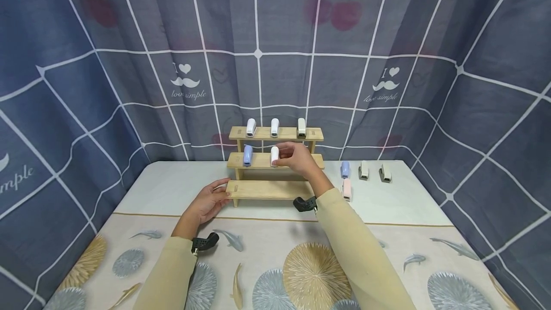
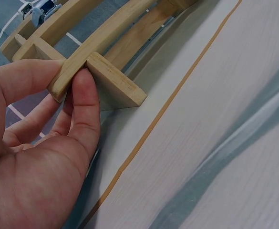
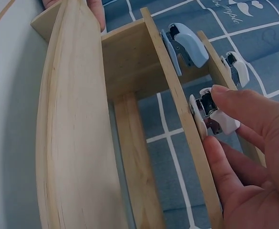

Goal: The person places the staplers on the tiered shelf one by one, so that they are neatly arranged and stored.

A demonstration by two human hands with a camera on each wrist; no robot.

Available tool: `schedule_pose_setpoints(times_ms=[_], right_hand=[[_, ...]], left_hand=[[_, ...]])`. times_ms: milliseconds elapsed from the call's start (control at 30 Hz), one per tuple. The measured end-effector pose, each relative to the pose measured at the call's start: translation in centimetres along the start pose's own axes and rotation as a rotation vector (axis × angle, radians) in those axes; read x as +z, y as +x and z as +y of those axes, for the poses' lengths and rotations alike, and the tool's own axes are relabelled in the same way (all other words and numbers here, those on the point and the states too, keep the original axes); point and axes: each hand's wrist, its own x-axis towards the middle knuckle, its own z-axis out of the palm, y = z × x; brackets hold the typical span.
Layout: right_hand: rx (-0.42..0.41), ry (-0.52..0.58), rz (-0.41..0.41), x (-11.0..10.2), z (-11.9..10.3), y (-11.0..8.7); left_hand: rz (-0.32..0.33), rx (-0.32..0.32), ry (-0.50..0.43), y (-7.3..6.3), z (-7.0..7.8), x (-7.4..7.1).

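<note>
Curtain: a grey-blue checked curtain (image 1: pixel 284 23) hung behind and along both sides.
Desk: its white back part (image 1: pixel 172 181) met a fish-patterned front along a brown line.
Display stand: a three-tier wooden stand (image 1: pixel 269 189) stood on the desk before the curtain.
Top tier: it carried two white staplers (image 1: pixel 251 127) and a cream stapler (image 1: pixel 302 128).
Middle tier: a blue stapler (image 1: pixel 247 155) stood toward the left, near the white stapler (image 1: pixel 274 156).
In the way: the right hand (image 1: pixel 297 156) covered part of the middle tier's right side.
Right fingers: pinched round the white stapler at the middle tier.
Left fingers: the left hand (image 1: pixel 208 201) gripped the bottom tier's left end.
Desk's right side: a second blue stapler (image 1: pixel 345 170), a pink stapler (image 1: pixel 346 189) in front, two cream-coloured staplers (image 1: pixel 363 170) beside.
</note>
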Motion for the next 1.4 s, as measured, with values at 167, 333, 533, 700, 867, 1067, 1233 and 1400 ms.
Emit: schedule_pose_setpoints(times_ms=[167, 333, 533, 700, 867, 1067, 1233, 1400], right_hand=[[-0.01, 0.003, 0.011, 0.0, 0.1, 0.0], [-0.063, 0.04, 0.049, 0.1, 0.5, -0.7], [-0.083, 0.102, 0.147, -0.3, 1.2, -2.4], [-0.133, 0.157, 0.2, -0.7, 1.9, -3.8], [-0.163, 0.16, 0.214, -1.3, 2.9, -5.1], [-0.168, 0.114, 0.239, -2.2, 4.2, -6.7], [-0.188, 0.107, 0.286, -3.2, 5.5, -8.0], [-0.248, 0.107, 0.375, -4.3, 7.2, -9.1]], left_hand=[[-0.008, 0.005, -0.012, 0.0, 0.0, 0.0], [-0.014, 0.009, -0.015, 0.0, 0.0, 0.1], [-0.012, 0.011, -0.011, 0.1, -0.1, 0.0], [-0.004, 0.006, -0.025, 0.2, -0.1, -0.1], [-0.027, 0.01, -0.03, 0.1, -0.1, -0.2], [-0.015, 0.009, -0.026, 0.0, -0.1, 0.1], [0.007, 0.001, -0.015, -0.1, 0.0, 0.3], [0.018, -0.006, -0.002, -0.1, 0.0, 0.3]])
